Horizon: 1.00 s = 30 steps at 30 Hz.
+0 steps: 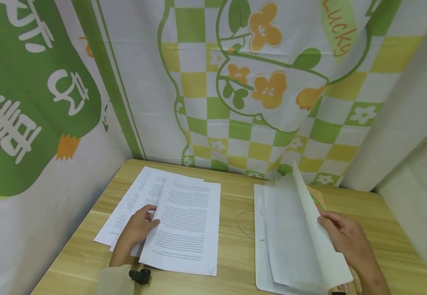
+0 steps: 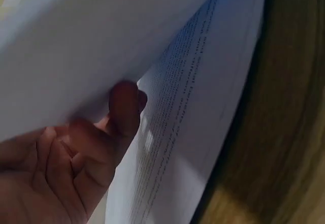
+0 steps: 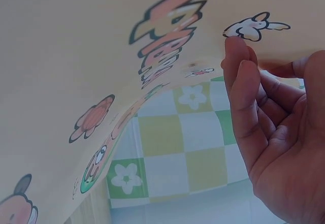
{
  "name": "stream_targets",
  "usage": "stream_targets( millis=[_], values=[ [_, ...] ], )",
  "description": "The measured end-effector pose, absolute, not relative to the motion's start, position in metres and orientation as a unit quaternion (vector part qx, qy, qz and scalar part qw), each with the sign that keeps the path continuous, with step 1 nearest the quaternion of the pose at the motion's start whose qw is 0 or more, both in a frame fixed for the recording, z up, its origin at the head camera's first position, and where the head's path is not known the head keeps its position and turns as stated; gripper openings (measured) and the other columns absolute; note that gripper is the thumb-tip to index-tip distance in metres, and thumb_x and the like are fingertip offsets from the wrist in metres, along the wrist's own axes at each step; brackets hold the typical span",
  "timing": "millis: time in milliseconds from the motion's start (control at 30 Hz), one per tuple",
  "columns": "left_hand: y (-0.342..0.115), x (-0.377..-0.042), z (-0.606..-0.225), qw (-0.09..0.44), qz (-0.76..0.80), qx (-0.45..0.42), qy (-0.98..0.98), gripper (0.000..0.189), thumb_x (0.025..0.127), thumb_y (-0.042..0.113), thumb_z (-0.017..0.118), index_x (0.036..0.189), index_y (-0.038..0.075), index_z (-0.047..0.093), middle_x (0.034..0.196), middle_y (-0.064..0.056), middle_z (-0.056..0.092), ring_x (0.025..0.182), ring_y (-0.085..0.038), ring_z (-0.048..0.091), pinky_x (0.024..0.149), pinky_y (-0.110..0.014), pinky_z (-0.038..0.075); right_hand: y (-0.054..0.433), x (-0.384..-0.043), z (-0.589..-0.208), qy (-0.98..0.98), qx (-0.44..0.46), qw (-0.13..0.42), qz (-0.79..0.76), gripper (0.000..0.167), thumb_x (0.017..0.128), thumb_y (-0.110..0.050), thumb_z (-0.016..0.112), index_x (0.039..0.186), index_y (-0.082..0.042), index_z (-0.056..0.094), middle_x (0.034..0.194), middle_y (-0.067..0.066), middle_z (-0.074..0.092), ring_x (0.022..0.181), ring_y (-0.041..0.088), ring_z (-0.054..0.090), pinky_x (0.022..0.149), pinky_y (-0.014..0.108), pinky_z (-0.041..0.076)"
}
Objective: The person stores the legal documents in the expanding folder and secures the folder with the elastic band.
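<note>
On the left of the table lie printed sheets of paper (image 1: 185,225), fanned out and overlapping. My left hand (image 1: 139,225) pinches the left edge of the top sheet, which lifts a little there. In the left wrist view, my curled fingers (image 2: 124,107) are at the raised sheet (image 2: 86,51), with another printed page beneath. To the right lies an open folder (image 1: 259,246) with translucent inner leaves (image 1: 291,233). My right hand (image 1: 346,237) grips the edge of its raised cover (image 1: 322,246), white inside. Cartoon figures and lettering mark the cover's outside (image 3: 96,71) in the right wrist view.
A thin elastic cord (image 1: 240,223) loops out from the folder's left side. Wooden tabletop (image 1: 235,262) lies between papers and folder. A patterned curtain (image 1: 217,123) hangs behind the table, and more cloth (image 1: 51,229) hangs at the left.
</note>
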<state>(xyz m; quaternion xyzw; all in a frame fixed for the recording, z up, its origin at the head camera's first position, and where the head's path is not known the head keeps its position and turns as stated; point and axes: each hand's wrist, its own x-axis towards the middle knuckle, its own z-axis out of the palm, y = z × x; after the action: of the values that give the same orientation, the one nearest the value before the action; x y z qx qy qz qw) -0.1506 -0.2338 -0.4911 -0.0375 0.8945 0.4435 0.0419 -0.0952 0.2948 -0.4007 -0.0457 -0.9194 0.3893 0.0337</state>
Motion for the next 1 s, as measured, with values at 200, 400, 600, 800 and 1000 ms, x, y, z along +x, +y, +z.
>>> stream_targets(
  millis=[200,400,600,800,1000],
  values=[
    [-0.237,-0.15,-0.498,0.079,0.529,-0.032,0.844,0.046,0.094,0.001,0.067,0.138,0.0,0.054,0.089,-0.01,0.066,0.074,-0.023,0.062,0.06,-0.033,0.049,0.295,-0.096,-0.4,-0.918,-0.042,0.036,0.393,0.048,0.107,-0.038,0.054,0.131,0.002,0.066,0.099,0.015,0.071,0.067,0.016,0.061,0.056,0.032,0.051],
    [-0.239,-0.146,-0.499,0.102,0.582,-0.018,0.807,0.048,0.097,0.001,0.065,0.142,-0.004,0.051,0.094,-0.011,0.07,0.076,-0.025,0.066,0.059,-0.034,0.054,0.293,-0.095,-0.399,-0.919,-0.031,0.045,0.39,0.044,0.107,-0.036,0.055,0.128,0.001,0.068,0.082,0.011,0.066,0.061,0.016,0.058,0.053,0.032,0.049],
    [-0.239,-0.146,-0.5,0.114,0.616,-0.019,0.779,0.051,0.101,0.004,0.063,0.145,-0.012,0.046,0.104,-0.015,0.072,0.078,-0.027,0.07,0.061,-0.036,0.058,0.294,-0.095,-0.399,-0.922,-0.03,0.046,0.383,0.045,0.107,-0.036,0.054,0.129,0.002,0.067,0.088,0.012,0.067,0.063,0.015,0.058,0.054,0.031,0.049],
    [-0.236,-0.146,-0.504,0.12,0.645,-0.016,0.755,0.05,0.103,0.007,0.061,0.145,-0.014,0.045,0.108,-0.016,0.072,0.086,-0.026,0.071,0.067,-0.035,0.059,0.294,-0.095,-0.399,-0.92,-0.026,0.048,0.387,0.045,0.107,-0.035,0.055,0.129,0.003,0.067,0.082,0.01,0.066,0.06,0.015,0.058,0.053,0.032,0.048],
    [-0.231,-0.146,-0.503,0.132,0.675,0.0,0.726,0.052,0.103,0.007,0.061,0.146,-0.016,0.043,0.115,-0.02,0.071,0.093,-0.025,0.072,0.073,-0.034,0.06,0.292,-0.094,-0.398,-0.917,-0.032,0.039,0.395,0.046,0.107,-0.037,0.055,0.129,0.002,0.067,0.074,0.007,0.062,0.059,0.016,0.057,0.053,0.032,0.049]
  ],
)
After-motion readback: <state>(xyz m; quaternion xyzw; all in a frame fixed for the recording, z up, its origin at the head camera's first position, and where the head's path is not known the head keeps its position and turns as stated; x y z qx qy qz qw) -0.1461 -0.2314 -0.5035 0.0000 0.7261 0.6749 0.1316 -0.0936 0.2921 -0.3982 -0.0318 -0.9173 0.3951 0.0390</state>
